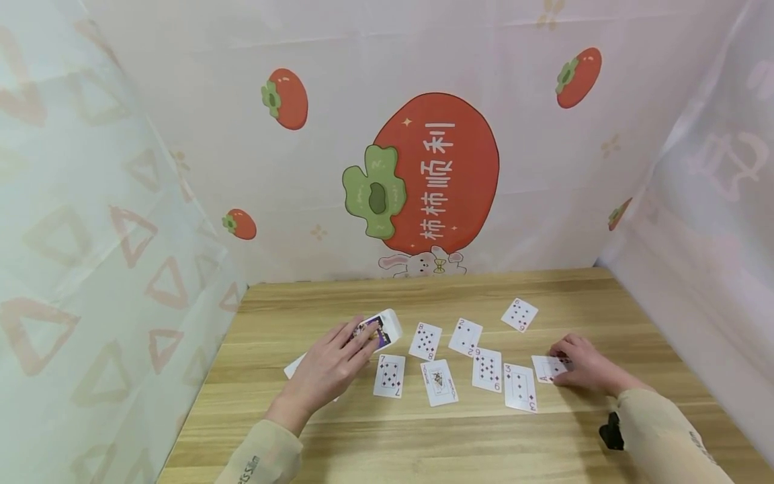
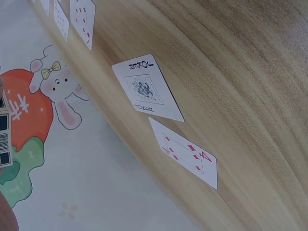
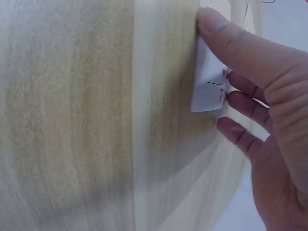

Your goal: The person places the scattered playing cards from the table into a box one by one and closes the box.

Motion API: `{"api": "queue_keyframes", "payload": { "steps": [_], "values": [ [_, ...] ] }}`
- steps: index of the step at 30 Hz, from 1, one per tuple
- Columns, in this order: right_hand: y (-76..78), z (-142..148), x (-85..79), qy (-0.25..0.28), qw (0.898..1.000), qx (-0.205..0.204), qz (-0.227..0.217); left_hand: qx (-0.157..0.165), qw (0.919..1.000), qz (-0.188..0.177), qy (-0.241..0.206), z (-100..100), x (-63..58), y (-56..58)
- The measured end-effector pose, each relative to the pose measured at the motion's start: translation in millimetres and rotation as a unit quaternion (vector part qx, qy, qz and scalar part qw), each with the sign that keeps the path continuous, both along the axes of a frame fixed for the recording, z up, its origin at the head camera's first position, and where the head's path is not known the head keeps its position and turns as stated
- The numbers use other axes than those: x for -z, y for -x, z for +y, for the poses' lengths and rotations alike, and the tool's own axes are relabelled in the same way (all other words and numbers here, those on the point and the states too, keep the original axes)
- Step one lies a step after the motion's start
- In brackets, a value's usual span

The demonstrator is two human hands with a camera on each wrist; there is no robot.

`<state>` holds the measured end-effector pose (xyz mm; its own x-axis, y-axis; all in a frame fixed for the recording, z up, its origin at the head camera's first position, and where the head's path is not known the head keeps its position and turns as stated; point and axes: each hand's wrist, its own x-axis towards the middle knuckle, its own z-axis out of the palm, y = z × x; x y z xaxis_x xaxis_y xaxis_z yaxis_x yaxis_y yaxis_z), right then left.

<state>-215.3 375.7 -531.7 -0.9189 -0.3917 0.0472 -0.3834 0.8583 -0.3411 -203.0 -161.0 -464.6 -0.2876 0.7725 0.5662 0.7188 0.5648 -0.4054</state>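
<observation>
My left hand (image 1: pixel 329 363) grips a playing-card box (image 1: pixel 390 326) with a dark purple face and a white open end, its fingers lying across the top. At the edge of the left wrist view the box's barcode side (image 2: pixel 5 139) shows. On the right, my right hand (image 1: pixel 585 366) pinches an ace card (image 1: pixel 546 368) by its edges, thumb near, fingers far; part of its face is hidden. Left of it lie a three (image 1: pixel 520 388), a nine (image 1: pixel 486 370), a two (image 1: pixel 465 336), an eight (image 1: pixel 426 341), a joker (image 1: pixel 440 383) and a seven (image 1: pixel 390 376).
A six (image 1: pixel 519 314) lies farther back. Partly behind the left hand is a white card (image 1: pixel 294 365); the left wrist view shows another joker (image 2: pixel 147 89) and a four of diamonds (image 2: pixel 185 154). Printed cloth (image 1: pixel 326 168) walls the wooden table (image 1: pixel 447 450). A black object (image 1: pixel 612 431) sits by the right wrist.
</observation>
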Motion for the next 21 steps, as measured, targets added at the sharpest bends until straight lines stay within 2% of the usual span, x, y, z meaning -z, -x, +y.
{"api": "queue_keyframes", "payload": {
  "steps": [6, 13, 21],
  "values": [
    [1.7, 0, 1.8, -0.009, 1.000, 0.000, 0.006, 0.000, 1.0000, 0.001, 0.000, 1, 1.5, -0.6],
    [1.5, -5, -7.0, -0.014, 0.998, 0.027, -0.047, -0.004, 1.0000, 0.000, 0.002, 1, 2.7, -0.9],
    [1.7, -7, -10.3, -0.006, 0.996, 0.040, -0.076, -0.006, 1.0000, 0.002, 0.007, 2, 4.6, -0.4]
  ]
}}
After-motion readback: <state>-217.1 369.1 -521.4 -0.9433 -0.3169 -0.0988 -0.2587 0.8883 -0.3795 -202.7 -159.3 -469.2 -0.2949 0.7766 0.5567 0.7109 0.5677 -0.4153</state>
